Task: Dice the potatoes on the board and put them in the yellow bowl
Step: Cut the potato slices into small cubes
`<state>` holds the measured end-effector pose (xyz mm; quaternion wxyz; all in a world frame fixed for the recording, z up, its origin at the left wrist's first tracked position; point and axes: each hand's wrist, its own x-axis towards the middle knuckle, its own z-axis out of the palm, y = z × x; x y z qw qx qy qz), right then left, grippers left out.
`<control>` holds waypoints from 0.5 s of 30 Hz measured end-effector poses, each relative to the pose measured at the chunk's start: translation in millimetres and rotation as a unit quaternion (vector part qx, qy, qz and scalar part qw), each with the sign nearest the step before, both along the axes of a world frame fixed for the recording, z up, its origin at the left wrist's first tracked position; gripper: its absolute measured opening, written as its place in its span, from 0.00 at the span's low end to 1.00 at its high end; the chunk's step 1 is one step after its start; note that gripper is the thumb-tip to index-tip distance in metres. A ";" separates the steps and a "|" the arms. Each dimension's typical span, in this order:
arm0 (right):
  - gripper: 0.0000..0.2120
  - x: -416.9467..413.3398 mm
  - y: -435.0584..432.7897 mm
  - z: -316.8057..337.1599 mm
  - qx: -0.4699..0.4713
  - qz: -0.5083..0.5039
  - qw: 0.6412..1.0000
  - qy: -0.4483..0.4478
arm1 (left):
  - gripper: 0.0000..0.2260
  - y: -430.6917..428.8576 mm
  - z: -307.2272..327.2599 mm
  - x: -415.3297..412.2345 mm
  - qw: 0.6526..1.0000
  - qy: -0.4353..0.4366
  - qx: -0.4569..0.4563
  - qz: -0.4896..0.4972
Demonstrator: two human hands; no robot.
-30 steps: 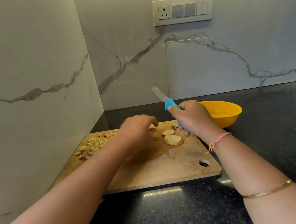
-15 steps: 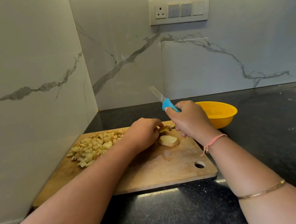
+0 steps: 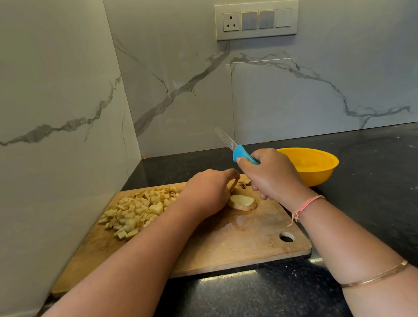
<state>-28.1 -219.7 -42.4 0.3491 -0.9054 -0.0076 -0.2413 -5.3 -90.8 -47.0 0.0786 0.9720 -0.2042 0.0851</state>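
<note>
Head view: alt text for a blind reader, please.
The right hand grips a blue-handled knife, blade raised, while the left hand pinches a thin potato slice on a wooden board. Diced potato lies piled at its left; a yellow bowl sits beyond.

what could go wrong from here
1. The left hand pinches a thin potato slice close to the knife in the right hand; a hasty cut could nick fingers.
2. The diced potato pile lies at the far end of the cutting board from the yellow bowl, so pieces may spill in transfer.
</note>
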 end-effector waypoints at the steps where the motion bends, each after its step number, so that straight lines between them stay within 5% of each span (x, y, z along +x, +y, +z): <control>1: 0.13 0.0 0.0 0.2 -0.001 -0.001 1.000 0.000 | 0.20 0.6 0.0 -0.8 1.000 -0.002 -0.006 0.004; 15: 0.13 -1.0 -1.4 1.0 0.005 0.008 1.000 0.000 | 0.12 19.0 7.6 -3.5 0.983 0.014 -0.138 0.121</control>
